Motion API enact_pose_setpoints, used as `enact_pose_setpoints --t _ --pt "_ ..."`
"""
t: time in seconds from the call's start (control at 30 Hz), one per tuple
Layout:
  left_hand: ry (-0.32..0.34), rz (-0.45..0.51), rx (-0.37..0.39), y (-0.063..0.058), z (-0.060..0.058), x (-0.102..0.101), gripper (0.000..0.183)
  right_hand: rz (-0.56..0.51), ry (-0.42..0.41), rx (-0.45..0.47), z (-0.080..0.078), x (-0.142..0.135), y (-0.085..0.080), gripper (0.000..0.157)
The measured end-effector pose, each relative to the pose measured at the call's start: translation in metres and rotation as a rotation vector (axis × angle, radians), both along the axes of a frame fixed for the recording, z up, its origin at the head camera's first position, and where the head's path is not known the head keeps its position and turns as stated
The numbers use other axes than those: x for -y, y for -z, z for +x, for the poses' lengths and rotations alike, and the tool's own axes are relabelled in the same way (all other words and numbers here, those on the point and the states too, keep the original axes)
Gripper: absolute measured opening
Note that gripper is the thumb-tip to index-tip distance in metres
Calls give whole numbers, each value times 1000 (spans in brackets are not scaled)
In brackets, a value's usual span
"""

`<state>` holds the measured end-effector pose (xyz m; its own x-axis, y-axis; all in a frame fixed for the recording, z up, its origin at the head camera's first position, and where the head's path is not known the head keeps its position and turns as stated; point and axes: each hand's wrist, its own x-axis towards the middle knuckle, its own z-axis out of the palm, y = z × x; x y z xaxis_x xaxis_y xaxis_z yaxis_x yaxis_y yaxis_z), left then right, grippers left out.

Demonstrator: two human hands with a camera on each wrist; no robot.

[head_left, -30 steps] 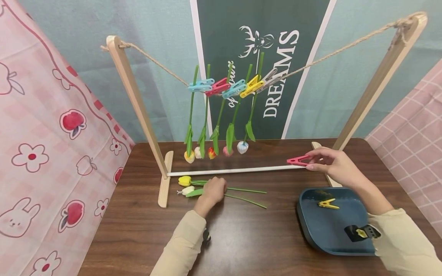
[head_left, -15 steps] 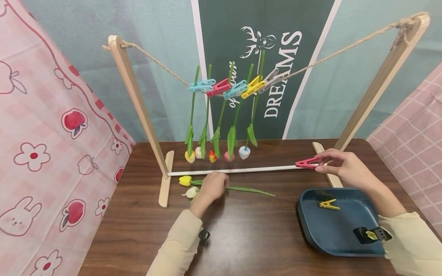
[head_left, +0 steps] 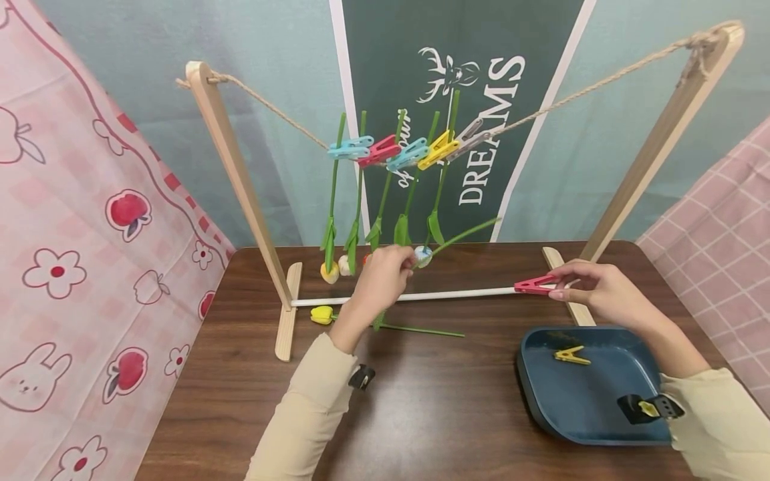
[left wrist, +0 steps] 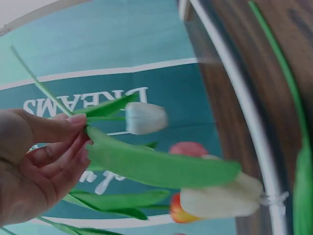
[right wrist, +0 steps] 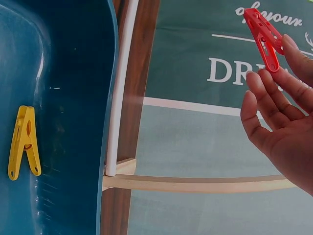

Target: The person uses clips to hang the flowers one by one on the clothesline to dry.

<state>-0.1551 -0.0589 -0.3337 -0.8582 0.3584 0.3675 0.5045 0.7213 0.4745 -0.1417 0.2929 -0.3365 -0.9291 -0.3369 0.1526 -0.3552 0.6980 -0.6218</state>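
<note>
My left hand (head_left: 385, 277) pinches the stem of an artificial white tulip (left wrist: 222, 198) between thumb and fingers, above the white rod. Its long green leaf points the same way as the bloom, and the stem's free end rises to the right in the head view. My right hand (head_left: 595, 288) holds a red clothespin (head_left: 532, 285) by thumb and fingers, over the rod's right end. A yellow tulip (head_left: 321, 314) lies on the table below my left hand. Several tulips hang bloom-down from a rope (head_left: 559, 103), each under a clothespin such as the yellow one (head_left: 438, 149).
Wooden posts (head_left: 240, 180) stand at both sides, joined low down by a white rod (head_left: 457, 294). A blue tray (head_left: 592, 437) at the right holds a yellow clothespin (head_left: 571, 355). The brown table (head_left: 433, 401) ends at a printed cloth behind.
My left hand has taken the white tulip off the table and raised it over the rod, beside the hanging blooms. My right hand has shifted slightly right with the red clothespin.
</note>
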Motion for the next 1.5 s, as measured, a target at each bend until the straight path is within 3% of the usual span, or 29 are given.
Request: enact_pose_setpoints --t 0.27,0.53,0.67,0.9,1.1,1.17,1.5 --pt "-28 34 -38 -29 -15 -23 8 -15 -11 -1 0 4 -2 25" --pt "-79 88 -31 -50 -21 -42 6 -4 -16 -22 -1 6 -2 24" --pt "-111 87 -44 -58 -22 -48 8 -1 -19 -32 -1 6 -3 24" --pt "-142 97 -68 -63 -22 -55 10 30 11 -125 -3 10 -13 20" --pt "-151 149 -74 -63 -23 -57 9 61 45 -334 -12 21 -42 19" --pt "-152 160 -70 -64 -23 -57 9 78 48 -421 -16 26 -57 19" --pt "-158 178 -63 -64 -24 -57 10 32 113 -662 -33 58 -134 13"
